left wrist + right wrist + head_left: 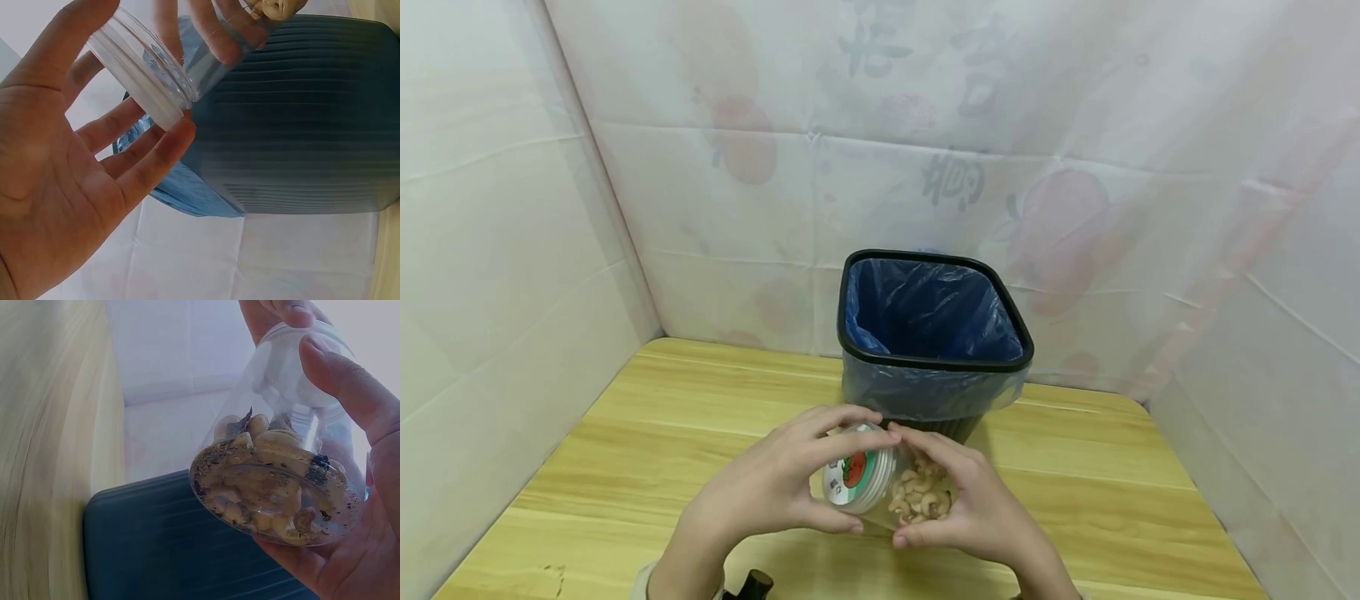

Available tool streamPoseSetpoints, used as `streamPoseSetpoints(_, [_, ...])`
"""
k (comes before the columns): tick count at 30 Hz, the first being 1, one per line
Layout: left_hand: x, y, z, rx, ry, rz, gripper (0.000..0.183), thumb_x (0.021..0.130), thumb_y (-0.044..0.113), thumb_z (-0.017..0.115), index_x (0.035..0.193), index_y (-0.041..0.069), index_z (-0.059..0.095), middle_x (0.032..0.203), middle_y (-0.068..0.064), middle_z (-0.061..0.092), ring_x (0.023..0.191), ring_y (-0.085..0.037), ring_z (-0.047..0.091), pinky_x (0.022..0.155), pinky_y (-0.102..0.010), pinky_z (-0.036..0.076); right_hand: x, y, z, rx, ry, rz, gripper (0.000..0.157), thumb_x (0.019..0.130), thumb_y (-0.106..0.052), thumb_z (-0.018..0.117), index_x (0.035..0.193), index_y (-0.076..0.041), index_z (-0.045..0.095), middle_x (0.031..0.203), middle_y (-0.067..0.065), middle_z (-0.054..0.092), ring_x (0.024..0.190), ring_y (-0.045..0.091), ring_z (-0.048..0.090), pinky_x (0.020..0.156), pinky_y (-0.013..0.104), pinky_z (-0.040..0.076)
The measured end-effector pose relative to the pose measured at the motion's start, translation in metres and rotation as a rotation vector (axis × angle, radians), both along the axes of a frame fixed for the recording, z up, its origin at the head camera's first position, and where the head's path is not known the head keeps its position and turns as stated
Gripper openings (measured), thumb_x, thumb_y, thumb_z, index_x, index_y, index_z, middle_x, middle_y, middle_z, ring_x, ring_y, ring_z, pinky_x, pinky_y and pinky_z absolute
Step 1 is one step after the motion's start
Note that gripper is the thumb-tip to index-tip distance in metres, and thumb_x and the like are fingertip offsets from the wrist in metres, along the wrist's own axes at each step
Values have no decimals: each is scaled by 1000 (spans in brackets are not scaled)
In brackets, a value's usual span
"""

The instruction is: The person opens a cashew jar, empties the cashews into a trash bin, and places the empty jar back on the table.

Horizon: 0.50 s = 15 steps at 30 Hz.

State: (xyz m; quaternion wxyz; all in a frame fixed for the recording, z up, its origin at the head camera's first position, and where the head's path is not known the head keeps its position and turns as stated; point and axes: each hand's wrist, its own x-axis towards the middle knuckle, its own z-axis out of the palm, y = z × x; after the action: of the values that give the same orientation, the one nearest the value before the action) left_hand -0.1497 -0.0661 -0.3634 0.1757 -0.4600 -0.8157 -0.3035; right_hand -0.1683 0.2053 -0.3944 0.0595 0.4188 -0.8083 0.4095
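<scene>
A clear plastic jar [257, 394] is held tilted over the table in front of the bin. Cashews [921, 493] lie toward its base, with dark flakes and crumbs among them in the right wrist view. My left hand [782, 479] grips the jar's lid [853, 471], thumb below and fingers above; a red and green picture shows on its top. The left wrist view has the lid [140, 87] at the jar's threaded neck. Around the jar's body curl the thumb and fingers of my right hand [981, 504].
A dark bin [940, 364] lined with a blue bag [917, 392] stands just beyond my hands on the wooden table [700, 417]. Pale printed curtains [775, 208] enclose the back and sides. Near the left wrist is a small black object [756, 585].
</scene>
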Motion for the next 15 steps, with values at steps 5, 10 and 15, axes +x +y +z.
streamPoseSetpoints(5, [1, 0, 0, -3, -48, 35, 79, 79, 57, 78, 147, 30, 49, 139, 5, 51, 120, -12, 54, 93, -35, 53, 1, 0, 0, -3, 3, 4, 94, 69, -36, 92, 149, -22, 46, 145, -3, 55, 128, 17, 56, 103, 32, 49])
streamPoseSetpoints(10, [2, 1, 1, 8, -71, 48, 81, 78, 57, 78, 148, 30, 48, 135, 8, 53, 112, -9, 56, 88, -30, 53, 2, 0, 1, -4, 11, 2, 93, 70, -40, 91, 149, -21, 46, 144, -3, 55, 126, 16, 57, 102, 32, 49])
streamPoseSetpoints(15, [2, 1, 1, 7, -67, 57, 84, 76, 55, 82, 149, 30, 47, 133, 9, 54, 109, -7, 56, 87, -29, 53, 1, 0, 1, -1, 16, -3, 92, 70, -43, 90, 149, -21, 47, 142, -3, 56, 124, 16, 58, 101, 32, 50])
